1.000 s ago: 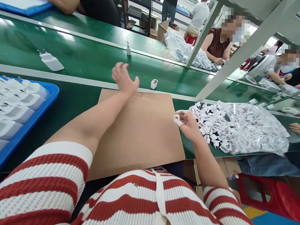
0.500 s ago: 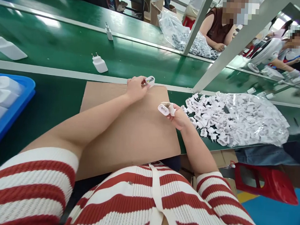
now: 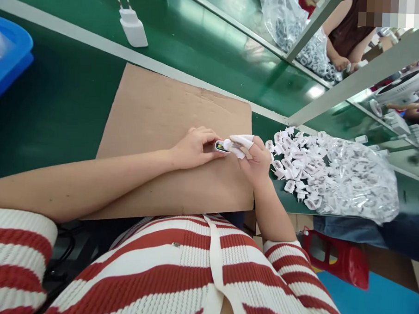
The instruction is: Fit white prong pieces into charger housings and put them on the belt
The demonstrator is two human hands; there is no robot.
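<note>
Centrally in the frame, the left hand (image 3: 196, 148) has its grip pinching a white oval plastic housing (image 3: 217, 148), green circuitry (image 3: 221, 146) inside, over a brown cardboard sheet (image 3: 155, 117). White-wrapped fingers (image 3: 244, 140) of the right hand (image 3: 258, 160) crowd the housing's open end; whether they pinch anything, I cannot tell.

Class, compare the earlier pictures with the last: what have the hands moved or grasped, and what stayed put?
The left hand, open at first, grasped a white oval plastic housing from the green work surface and drew it nearer, towards the right hand. The hands are now together; the white oval piece the right hand held no longer clearly shows. The brown cardboard sheet and scattered white plastic plug parts stayed.
</note>
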